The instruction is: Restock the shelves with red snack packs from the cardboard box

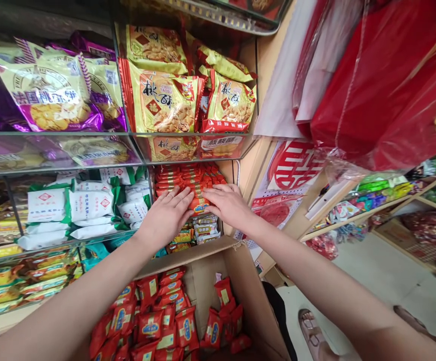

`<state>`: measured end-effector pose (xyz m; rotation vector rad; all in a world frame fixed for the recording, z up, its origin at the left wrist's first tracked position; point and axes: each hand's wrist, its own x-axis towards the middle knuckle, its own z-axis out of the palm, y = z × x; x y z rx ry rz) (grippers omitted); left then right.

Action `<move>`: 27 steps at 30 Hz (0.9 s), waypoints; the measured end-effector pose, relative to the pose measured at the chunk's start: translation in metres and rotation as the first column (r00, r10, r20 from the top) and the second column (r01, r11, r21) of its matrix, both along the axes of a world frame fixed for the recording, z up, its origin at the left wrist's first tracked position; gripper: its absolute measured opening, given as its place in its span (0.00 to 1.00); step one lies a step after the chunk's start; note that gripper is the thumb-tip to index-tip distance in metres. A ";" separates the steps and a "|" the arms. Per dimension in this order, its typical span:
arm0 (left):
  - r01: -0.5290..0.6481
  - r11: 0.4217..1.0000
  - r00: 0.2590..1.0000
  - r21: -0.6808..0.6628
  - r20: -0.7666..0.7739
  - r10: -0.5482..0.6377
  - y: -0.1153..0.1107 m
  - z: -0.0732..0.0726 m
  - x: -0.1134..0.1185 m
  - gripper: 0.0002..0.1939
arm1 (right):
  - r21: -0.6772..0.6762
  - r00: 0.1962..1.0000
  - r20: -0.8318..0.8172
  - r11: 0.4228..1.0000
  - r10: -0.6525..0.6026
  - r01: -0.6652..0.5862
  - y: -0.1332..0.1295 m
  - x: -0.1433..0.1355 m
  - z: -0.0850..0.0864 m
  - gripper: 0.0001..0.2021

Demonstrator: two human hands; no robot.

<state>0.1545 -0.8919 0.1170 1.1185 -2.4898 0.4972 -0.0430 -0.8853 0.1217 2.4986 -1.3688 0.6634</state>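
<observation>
While both forearms reach out from the bottom corners, an open cardboard box [240,265] sits nearest, below them, holding a loose heap of red snack packets [157,321]. Past the box's far flap, the left hand [167,215] and the right hand [229,203] lie palm-down and close together, fingers extended flat, pressing on a row of red packets [191,183] stacked in a glass shelf compartment; neither hand is closed around anything. Just left of that compartment lie white-and-green bags [86,205]. On the shelf above stand yellow-and-red biscuit bags [165,100], with purple-and-yellow bags [48,95] to their left. Off to the right hang red plastic-wrapped goods [391,85], and lower shelves [391,200] with mixed items run beyond them.
</observation>
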 end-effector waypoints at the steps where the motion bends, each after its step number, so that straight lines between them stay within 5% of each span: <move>1: 0.009 1.000 1.000 0.004 0.009 -0.010 -0.001 0.000 0.000 0.24 | -0.006 1.000 -0.004 1.000 0.002 -0.002 0.000 0.001 0.000 0.19; 20: -0.020 1.000 0.999 0.021 0.041 0.019 0.010 -0.002 -0.009 0.26 | 0.045 0.997 -0.073 0.999 -0.009 0.013 0.014 -0.005 0.005 0.27; 24: -0.018 0.999 1.000 0.028 0.014 0.018 0.012 0.003 -0.005 0.29 | -0.001 0.995 0.003 0.995 0.096 -0.096 0.053 0.003 0.013 0.16; 27: -0.025 1.000 0.999 0.007 -0.029 0.025 0.015 0.009 -0.003 0.30 | 0.225 0.964 0.004 0.939 0.266 -0.260 0.089 0.017 -0.019 0.13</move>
